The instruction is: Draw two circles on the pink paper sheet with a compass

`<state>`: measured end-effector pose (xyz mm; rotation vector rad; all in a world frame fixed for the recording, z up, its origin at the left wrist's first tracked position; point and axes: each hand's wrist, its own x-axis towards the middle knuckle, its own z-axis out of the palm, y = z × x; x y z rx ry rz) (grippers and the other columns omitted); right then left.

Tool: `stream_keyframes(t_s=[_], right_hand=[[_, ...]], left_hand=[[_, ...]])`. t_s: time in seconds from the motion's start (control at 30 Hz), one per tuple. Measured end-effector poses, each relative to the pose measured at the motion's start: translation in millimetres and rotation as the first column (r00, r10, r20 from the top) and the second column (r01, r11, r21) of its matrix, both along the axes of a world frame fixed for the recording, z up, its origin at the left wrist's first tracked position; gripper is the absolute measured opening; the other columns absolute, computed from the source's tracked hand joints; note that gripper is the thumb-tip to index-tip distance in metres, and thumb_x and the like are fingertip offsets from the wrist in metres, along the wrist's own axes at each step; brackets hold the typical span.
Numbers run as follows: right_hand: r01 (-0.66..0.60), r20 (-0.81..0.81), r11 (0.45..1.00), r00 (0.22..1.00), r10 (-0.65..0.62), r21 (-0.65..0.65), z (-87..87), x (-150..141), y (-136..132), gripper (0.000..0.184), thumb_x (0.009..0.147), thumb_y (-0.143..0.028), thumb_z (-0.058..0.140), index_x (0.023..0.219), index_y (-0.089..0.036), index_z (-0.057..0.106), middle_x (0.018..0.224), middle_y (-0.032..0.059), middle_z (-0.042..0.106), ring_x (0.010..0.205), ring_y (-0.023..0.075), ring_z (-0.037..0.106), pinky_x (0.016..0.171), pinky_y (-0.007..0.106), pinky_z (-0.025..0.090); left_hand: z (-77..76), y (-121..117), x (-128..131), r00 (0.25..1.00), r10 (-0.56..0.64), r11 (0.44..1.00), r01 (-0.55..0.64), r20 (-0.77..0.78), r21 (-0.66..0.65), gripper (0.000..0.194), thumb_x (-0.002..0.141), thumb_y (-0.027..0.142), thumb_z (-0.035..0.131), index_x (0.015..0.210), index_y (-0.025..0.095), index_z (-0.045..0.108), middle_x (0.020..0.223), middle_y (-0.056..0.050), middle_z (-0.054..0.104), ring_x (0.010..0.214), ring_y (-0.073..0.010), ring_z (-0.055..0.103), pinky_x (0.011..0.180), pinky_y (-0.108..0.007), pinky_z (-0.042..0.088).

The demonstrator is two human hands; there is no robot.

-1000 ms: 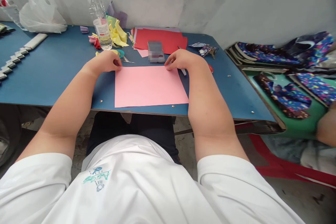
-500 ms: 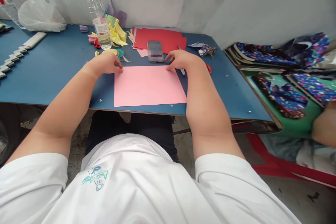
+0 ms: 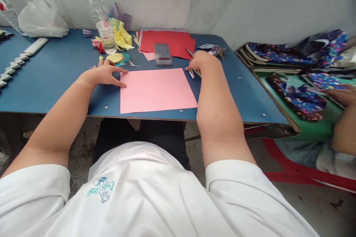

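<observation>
Pink paper [image 3: 157,90] flat at blue table [image 3: 55,77] front edge. Left hand [image 3: 104,76] fingers spread, fingertip on its left edge. Bottle [image 3: 101,16], phone [image 3: 162,49] behind. Right hand [image 3: 201,63] curled at far-right corner; grip unclear.

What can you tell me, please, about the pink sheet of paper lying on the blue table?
The pink sheet of paper is a plain rectangle, unfolded and apparently uncreased, lying flat on the blue table with its near edge close to the table's front edge. The left hand rests at its left edge, one fingertip touching the paper near the far left corner. The right hand sits at the far right corner. A blurred dark phone lies just beyond it, apart.
</observation>
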<state>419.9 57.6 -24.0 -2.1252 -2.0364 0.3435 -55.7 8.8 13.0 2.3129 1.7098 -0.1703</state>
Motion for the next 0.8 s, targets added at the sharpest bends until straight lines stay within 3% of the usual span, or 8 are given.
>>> stream_keyframes(t_s=[0.07, 0.17, 0.3, 0.43, 0.57, 0.7, 0.8], right_hand=[[0.135, 0.08, 0.986, 0.989, -0.128, -0.094, 7.4, -12, -3, 0.059, 0.092, -0.04, 0.113, 0.129, -0.001, 0.088, 0.131, 0.0364, 0.082, 0.137, 0.0537, 0.077, 0.124, 0.069, 0.06], [0.224, 0.065, 0.97, 0.974, -0.218, -0.098, 24.6, -28, -17, 0.054, 0.096, -0.026, 0.109, 0.135, 0.002, 0.086, 0.14, 0.0387, 0.08, 0.146, 0.0549, 0.074, 0.13, 0.066, 0.057], [0.251, -0.097, 0.967, 0.962, -0.255, -0.054, 50.2, -32, -46, 0.019, 0.112, -0.021, 0.092, 0.116, -0.004, 0.086, 0.125, 0.0341, 0.085, 0.127, 0.0443, 0.083, 0.12, 0.061, 0.062], [0.165, -0.377, 0.986, 0.914, -0.153, 0.0, 77.6, -34, -72, 0.024, 0.123, -0.015, 0.075, 0.099, -0.014, 0.074, 0.111, 0.0215, 0.088, 0.093, 0.0236, 0.085, 0.098, 0.042, 0.07], [0.209, -0.67, 0.949, 0.743, 0.001, 0.234, 107.8, -69, -86, 0.035, 0.124, -0.006, 0.069, 0.097, -0.025, 0.058, 0.082, 0.0041, 0.077, 0.074, 0.0195, 0.079, 0.09, 0.042, 0.073], [0.003, -0.715, 0.975, 0.681, 0.16, 0.221, 117.3, -139, -93, 0.033, 0.131, -0.019, 0.059, 0.103, -0.031, 0.044, 0.077, -0.0046, 0.077, 0.068, 0.0221, 0.08, 0.065, 0.034, 0.068], [-0.208, -0.75, 0.97, 0.619, 0.233, 0.129, 96.1, -187, -89, 0.03, 0.131, -0.034, 0.063, 0.106, -0.032, 0.047, 0.079, -0.0069, 0.079, 0.067, 0.02, 0.08, 0.062, 0.03, 0.066]], left_hand=[[0.4, -1, 1, 1.0, 0.014, 1.0, -0.014, 0.008, -0.008, 0.118, 0.071, 0.104, 0.088, 0.177, 0.057, 0.071, 0.183, -0.01, 0.063, 0.18, -0.0633, 0.036, 0.144, -0.074, 0.036], [0.5, -1, 1, 1.0, 0.012, 1.0, -0.012, 0.019, -0.021, 0.118, 0.071, 0.103, 0.089, 0.177, 0.057, 0.071, 0.185, -0.009, 0.062, 0.181, -0.0624, 0.036, 0.145, -0.074, 0.037], [0.4, -3, 1, 0.999, 0.023, 0.999, -0.022, 0.026, -0.024, 0.115, 0.073, 0.1, 0.091, 0.178, 0.058, 0.07, 0.188, -0.007, 0.059, 0.181, -0.0625, 0.036, 0.146, -0.075, 0.036], [0.8, -6, 3, 0.999, 0.021, 0.999, -0.021, 0.026, -0.026, 0.109, 0.079, 0.093, 0.093, 0.179, 0.057, 0.069, 0.191, -0.008, 0.056, 0.184, -0.0633, 0.031, 0.145, -0.077, 0.038], [-0.7, -9, 4, 0.999, 0.026, 0.999, -0.025, 0.028, -0.04, 0.107, 0.081, 0.093, 0.094, 0.18, 0.059, 0.067, 0.19, -0.007, 0.056, 0.184, -0.063, 0.028, 0.146, -0.079, 0.033], [-3.1, -9, 3, 0.999, 0.025, 0.999, -0.023, 0.047, -0.023, 0.107, 0.079, 0.095, 0.093, 0.178, 0.059, 0.069, 0.187, -0.005, 0.059, 0.184, -0.0622, 0.03, 0.147, -0.077, 0.031], [-2.8, -9, 4, 0.999, 0.033, 0.999, -0.031, 0.042, -0.034, 0.107, 0.081, 0.09, 0.095, 0.179, 0.058, 0.068, 0.193, -0.005, 0.054, 0.185, -0.0619, 0.028, 0.148, -0.077, 0.032]])
